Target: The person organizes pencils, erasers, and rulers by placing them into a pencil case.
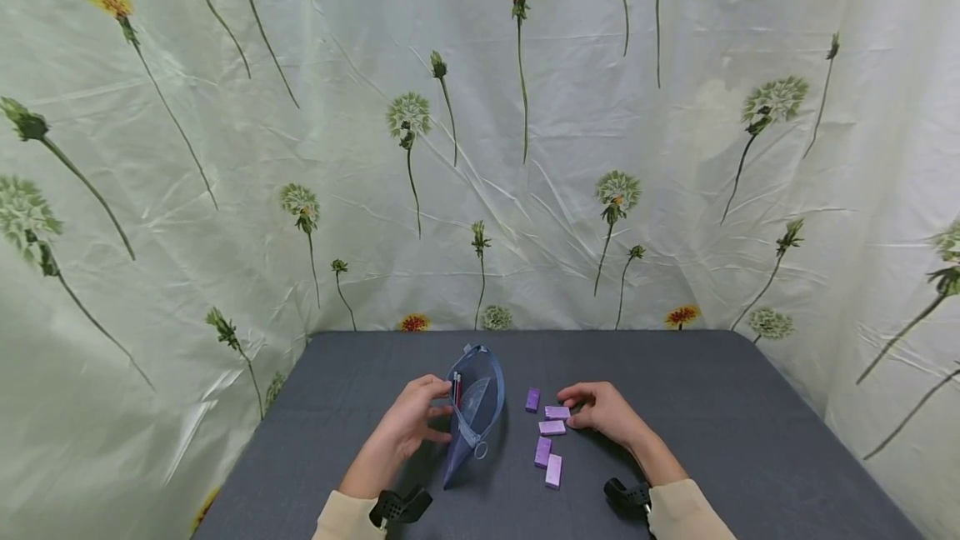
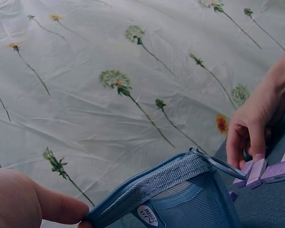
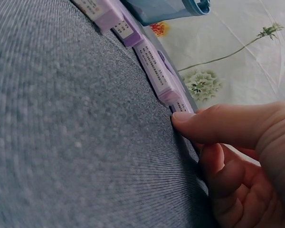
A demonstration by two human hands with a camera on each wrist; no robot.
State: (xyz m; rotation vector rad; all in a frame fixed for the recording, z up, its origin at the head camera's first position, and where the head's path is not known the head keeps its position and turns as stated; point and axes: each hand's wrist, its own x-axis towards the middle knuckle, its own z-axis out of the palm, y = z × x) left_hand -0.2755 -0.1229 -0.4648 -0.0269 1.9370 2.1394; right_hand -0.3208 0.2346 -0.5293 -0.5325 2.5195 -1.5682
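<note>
A blue mesh zip pouch stands open-mouthed on the table, with slim pencils and a clear protractor inside. My left hand grips its left side; in the left wrist view the thumb and a fingertip pinch the rim. Several small purple boxes lie right of the pouch, two of them a dark purple box and a pale lilac box. My right hand pinches the right end of another lilac box, thumb on the near side. Printed labels show on the boxes in the right wrist view.
A dark grey cloth covers the table. Behind it hangs a pale curtain printed with dandelions. Each wrist wears a black strap device, the left one and the right one. A ring pull hangs at the pouch's near corner.
</note>
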